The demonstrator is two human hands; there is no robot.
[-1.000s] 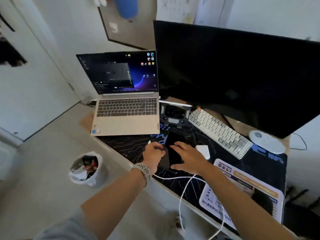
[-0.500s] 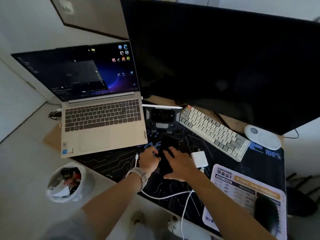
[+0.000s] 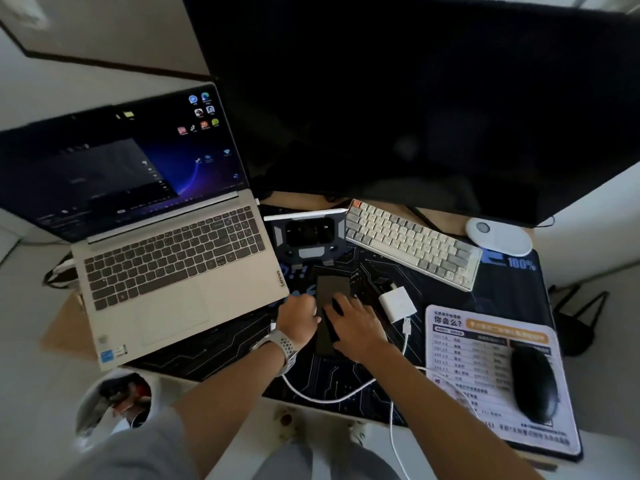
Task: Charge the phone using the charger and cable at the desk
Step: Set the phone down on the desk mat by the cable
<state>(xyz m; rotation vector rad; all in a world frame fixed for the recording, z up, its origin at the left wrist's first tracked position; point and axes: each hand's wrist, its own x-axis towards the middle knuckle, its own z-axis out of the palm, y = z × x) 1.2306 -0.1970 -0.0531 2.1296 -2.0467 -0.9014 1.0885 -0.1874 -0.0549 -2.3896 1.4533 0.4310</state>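
Since 0.5 s ago my view has dropped closer over the desk, while both hands stay on the phone (image 3: 330, 296). Nearest me, the white cable (image 3: 325, 398) loops across the dark desk mat (image 3: 221, 344), its USB plug lying loose just beside the white charger (image 3: 396, 303). My left hand (image 3: 299, 318) is curled against the phone's left edge; what its fingers pinch I cannot tell. My right hand (image 3: 353, 325) lies flat on the screen, fingers slightly spread. The phone lies face-up, long axis running away from me toward the monitor (image 3: 415, 98). Farther back sit the laptop (image 3: 166, 258) and keyboard (image 3: 412, 242).
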